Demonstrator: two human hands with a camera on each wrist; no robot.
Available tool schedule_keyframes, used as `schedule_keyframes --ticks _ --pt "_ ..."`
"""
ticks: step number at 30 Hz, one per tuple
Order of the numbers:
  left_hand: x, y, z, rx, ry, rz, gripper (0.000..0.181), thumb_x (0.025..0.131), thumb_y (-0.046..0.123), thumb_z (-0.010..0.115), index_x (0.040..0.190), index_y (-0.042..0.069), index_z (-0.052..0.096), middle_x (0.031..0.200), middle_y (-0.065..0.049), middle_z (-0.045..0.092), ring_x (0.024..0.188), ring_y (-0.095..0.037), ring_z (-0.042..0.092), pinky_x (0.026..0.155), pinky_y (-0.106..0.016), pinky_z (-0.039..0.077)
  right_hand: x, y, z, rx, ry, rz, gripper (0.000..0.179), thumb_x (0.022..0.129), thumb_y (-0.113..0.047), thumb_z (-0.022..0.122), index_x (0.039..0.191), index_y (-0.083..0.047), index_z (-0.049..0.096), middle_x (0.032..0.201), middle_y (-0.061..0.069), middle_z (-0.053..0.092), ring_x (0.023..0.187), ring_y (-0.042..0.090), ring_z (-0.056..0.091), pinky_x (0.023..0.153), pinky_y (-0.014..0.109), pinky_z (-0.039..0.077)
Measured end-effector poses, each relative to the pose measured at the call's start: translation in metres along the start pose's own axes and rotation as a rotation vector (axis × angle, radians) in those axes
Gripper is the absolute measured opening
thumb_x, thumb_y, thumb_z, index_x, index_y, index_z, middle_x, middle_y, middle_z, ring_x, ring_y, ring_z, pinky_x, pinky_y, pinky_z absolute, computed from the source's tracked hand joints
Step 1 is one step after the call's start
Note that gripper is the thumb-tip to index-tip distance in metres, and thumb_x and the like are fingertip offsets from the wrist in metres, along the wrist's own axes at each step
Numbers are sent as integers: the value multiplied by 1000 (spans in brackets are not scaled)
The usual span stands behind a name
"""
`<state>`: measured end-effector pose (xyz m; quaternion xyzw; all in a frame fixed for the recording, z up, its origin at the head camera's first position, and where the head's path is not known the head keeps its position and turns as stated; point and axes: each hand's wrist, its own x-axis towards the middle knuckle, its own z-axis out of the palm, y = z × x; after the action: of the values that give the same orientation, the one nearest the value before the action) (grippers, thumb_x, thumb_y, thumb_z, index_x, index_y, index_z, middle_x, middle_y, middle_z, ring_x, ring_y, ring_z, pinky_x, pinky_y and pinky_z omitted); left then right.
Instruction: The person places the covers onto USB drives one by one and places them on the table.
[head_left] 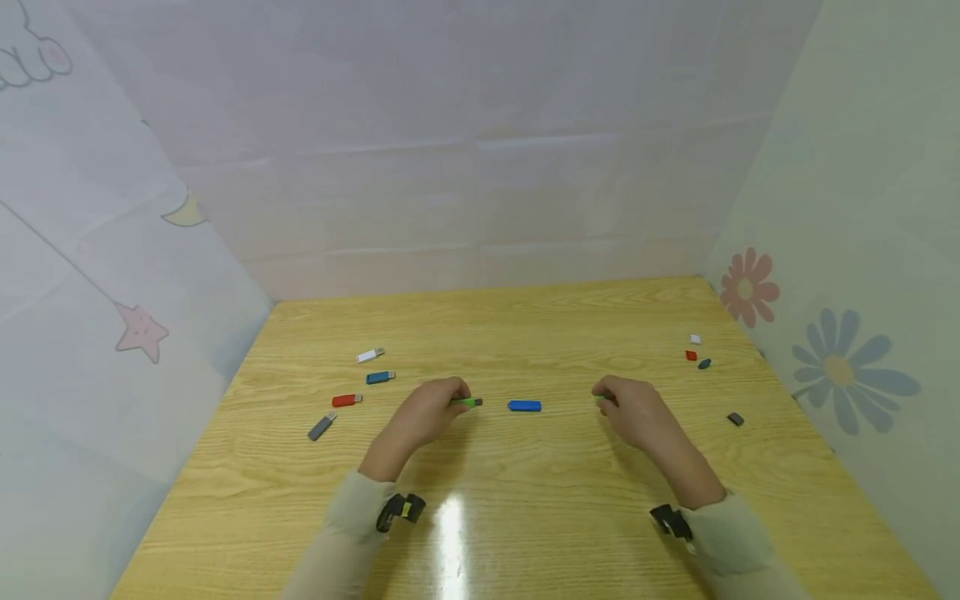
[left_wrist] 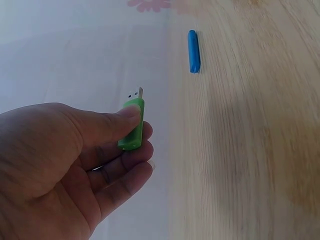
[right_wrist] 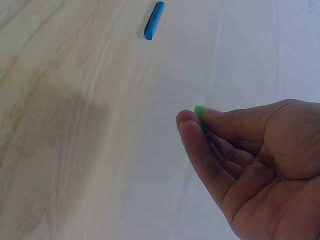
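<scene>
My left hand (head_left: pixel 429 410) pinches a green USB stick (left_wrist: pixel 132 127) between thumb and fingers, its bare metal plug (left_wrist: pixel 136 93) pointing away from the palm. In my right hand (head_left: pixel 634 408), the thumb and fingertips grip a small green cap (right_wrist: pixel 199 111), mostly covered by the fingers. Both hands are held above the wooden table, well apart. Between them a blue USB stick (head_left: pixel 524 406) lies flat on the tabletop, with no metal plug showing; neither hand touches it.
On the left lie a white USB stick (head_left: pixel 370 355), a blue one (head_left: pixel 380 377), a red one (head_left: pixel 347 400) and a grey one (head_left: pixel 322 427), plugs bare. Loose caps lie at right: white (head_left: pixel 695 339), red (head_left: pixel 691 355), dark blue (head_left: pixel 704 364) and grey (head_left: pixel 735 419). Printed cloth surrounds the table (head_left: pixel 480 333).
</scene>
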<state>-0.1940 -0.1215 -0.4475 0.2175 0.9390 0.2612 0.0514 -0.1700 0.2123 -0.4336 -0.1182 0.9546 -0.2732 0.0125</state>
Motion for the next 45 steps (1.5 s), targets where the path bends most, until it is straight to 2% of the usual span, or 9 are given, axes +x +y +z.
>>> schedule_keyframes --ticks 14,36,45 --pt "5 15 3 -15 -26 19 15 100 15 66 114 10 66 110 -3 71 100 -19 67 84 -35 56 7 -17 6 12 -9 2 16 99 -4 64 113 0 69 101 12 72 86 23 68 70 39 57" --pt "13 35 8 -15 -49 52 16 100 17 66 115 10 67 111 -3 71 102 -19 67 86 -33 56 13 -34 21 47 -2 -80 16 95 -1 68 111 0 70 98 10 72 86 22 68 72 38 58" --pt "15 40 13 -7 -56 77 16 100 18 66 114 10 68 111 -3 72 100 -17 68 85 -31 56 14 -38 26 57 -10 -63 14 96 -2 67 110 -2 71 100 9 72 86 21 68 72 37 58"
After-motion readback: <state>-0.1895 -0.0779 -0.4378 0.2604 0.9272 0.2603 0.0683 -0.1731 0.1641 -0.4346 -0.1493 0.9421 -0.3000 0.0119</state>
